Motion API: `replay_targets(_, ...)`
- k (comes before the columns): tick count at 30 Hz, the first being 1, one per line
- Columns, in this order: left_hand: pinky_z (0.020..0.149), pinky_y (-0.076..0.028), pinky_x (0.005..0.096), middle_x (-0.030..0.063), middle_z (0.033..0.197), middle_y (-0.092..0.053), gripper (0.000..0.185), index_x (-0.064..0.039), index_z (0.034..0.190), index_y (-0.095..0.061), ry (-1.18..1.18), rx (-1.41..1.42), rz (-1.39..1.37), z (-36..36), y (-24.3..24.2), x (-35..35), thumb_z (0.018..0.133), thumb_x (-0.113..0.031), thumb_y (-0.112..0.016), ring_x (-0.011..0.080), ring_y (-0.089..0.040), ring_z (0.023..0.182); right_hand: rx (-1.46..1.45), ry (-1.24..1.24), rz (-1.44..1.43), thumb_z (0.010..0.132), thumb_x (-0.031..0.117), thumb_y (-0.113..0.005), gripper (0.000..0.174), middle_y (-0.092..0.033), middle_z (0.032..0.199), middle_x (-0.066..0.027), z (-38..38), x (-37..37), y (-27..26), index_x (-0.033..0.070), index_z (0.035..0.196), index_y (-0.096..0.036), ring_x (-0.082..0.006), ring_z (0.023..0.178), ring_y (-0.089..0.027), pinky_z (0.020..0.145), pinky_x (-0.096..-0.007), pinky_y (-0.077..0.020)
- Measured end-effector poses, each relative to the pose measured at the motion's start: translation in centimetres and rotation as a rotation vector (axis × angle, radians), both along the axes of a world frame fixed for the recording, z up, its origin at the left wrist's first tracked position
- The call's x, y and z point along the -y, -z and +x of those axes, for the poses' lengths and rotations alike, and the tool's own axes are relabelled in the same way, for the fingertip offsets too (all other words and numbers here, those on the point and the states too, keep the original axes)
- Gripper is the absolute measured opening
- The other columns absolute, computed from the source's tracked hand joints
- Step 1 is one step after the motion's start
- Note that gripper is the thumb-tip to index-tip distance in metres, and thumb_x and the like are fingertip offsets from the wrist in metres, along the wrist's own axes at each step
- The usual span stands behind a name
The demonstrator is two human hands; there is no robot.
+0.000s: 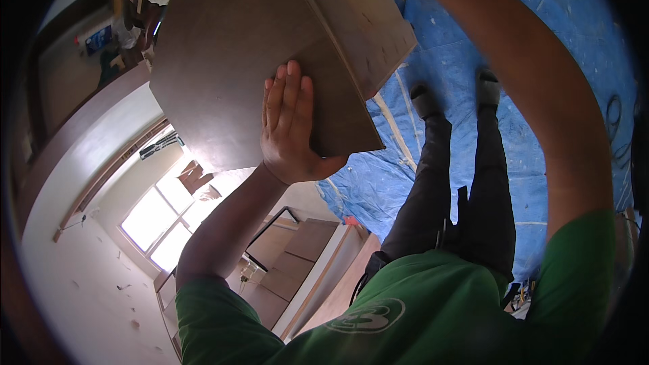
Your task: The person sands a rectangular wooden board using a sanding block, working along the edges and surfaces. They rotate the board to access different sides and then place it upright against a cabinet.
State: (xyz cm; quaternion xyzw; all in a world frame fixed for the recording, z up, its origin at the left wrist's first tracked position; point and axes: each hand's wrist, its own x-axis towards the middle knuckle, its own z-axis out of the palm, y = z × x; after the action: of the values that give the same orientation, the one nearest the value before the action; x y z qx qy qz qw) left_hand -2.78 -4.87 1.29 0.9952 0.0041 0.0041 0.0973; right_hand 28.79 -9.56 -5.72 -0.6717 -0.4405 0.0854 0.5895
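Observation:
A large, smooth brown wooden panel (pixel 228 56) fills the upper middle of the view, tilted. My left hand (pixel 289 121) lies on its face, fingers extended and held together. The thumb reaches past the panel's lower edge. Along the panel's right side, a second wooden board (pixel 365 25) meets it at an angle; whether the two are fixed together I cannot tell. From the right, my right forearm arches up and leaves the picture at the top, close to that board. My right hand is out of view.
Blue tarpaulin (pixel 563 126) covers the floor under my feet, with strips and folds in it. A bright window (pixel 162 218) and a pale wall (pixel 76 284) lie to the left. Brown cabinets (pixel 284 268) stand beside me. Loose items, among them a blue-labelled container (pixel 98 39), sit at the upper left.

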Motion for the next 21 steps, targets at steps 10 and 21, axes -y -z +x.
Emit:
replay_targets(10,0.121,-0.024,0.0603,0.0388,0.155,-0.034,0.108,0.015,0.148,-0.038,-0.026,-0.013,0.012,-0.6,-0.4,0.3,0.070,-0.048,-0.078,0.0526,-0.032,0.147,0.126,-0.149,0.154,0.083,0.000,-0.069,0.025,-0.070,0.112,-0.0103,-8.2,5.7,5.6,0.008,0.107,-0.070,-0.0357,0.099,-0.070,0.085,-0.0439,-0.0572)
replay_targets(21,0.121,-0.022,0.0632,0.0396,0.156,-0.032,0.110,0.015,0.150,-0.034,0.014,-0.015,0.005,-0.5,-0.4,0.1,0.074,-0.052,-0.077,0.0544,-0.029,0.148,-0.099,-0.704,-0.002,0.071,-0.008,-0.070,0.028,-0.063,0.093,-0.0058,-15.9,22.8,3.2,0.007,0.095,-0.067,-0.0275,0.091,-0.059,0.077,-0.0390,-0.0517)
